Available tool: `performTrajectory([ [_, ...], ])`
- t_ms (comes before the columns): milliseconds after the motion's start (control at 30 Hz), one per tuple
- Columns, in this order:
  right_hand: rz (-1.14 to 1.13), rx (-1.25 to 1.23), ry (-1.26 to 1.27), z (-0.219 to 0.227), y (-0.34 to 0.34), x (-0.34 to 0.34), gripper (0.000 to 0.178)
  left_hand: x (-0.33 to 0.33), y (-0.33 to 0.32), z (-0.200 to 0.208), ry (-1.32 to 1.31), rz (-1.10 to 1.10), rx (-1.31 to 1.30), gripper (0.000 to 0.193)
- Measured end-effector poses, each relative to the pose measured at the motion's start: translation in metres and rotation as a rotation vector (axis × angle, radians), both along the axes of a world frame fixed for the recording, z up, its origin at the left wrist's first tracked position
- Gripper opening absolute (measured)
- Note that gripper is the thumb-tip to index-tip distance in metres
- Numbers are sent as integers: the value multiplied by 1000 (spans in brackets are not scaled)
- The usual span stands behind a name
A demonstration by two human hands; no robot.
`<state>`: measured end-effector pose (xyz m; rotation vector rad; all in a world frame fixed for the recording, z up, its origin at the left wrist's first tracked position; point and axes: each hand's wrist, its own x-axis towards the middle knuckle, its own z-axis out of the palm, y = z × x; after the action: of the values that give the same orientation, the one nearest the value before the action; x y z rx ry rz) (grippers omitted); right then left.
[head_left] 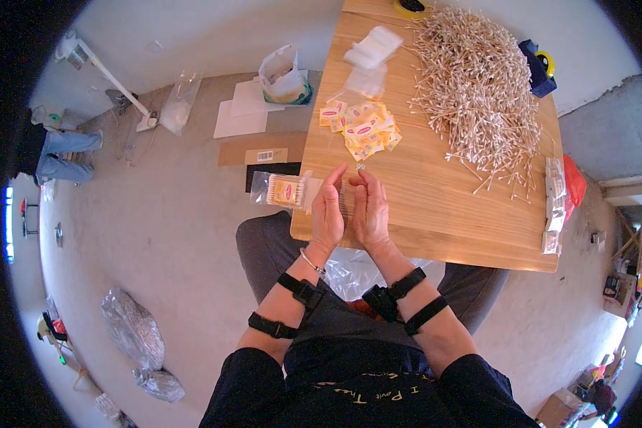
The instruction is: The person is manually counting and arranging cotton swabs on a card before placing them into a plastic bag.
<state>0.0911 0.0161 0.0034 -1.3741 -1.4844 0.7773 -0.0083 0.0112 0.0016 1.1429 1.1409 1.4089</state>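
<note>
Indoors, a wooden desk (442, 214) is seen with a heap of cotton swabs (478, 93) spread toward its far right corner. Near the left end of the near edge, the left hand (329, 214) and right hand (372, 210) are held close together, turned toward each other, with a few swabs (347, 201) between; whether these are gripped cannot be told. Along the left edge, yellow cards (366, 130) are piled, and a clear packet (285, 190) is seen jutting past it.
</note>
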Motion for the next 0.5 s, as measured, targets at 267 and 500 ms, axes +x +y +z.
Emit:
performTrajectory([
  [267,-18,91,-50,2,-6,11,42,-2,2,-12,-80,-21,-22,71],
  [500,283,8,-843,11,-31,18,66,-1,2,-6,-177,-58,-27,70],
])
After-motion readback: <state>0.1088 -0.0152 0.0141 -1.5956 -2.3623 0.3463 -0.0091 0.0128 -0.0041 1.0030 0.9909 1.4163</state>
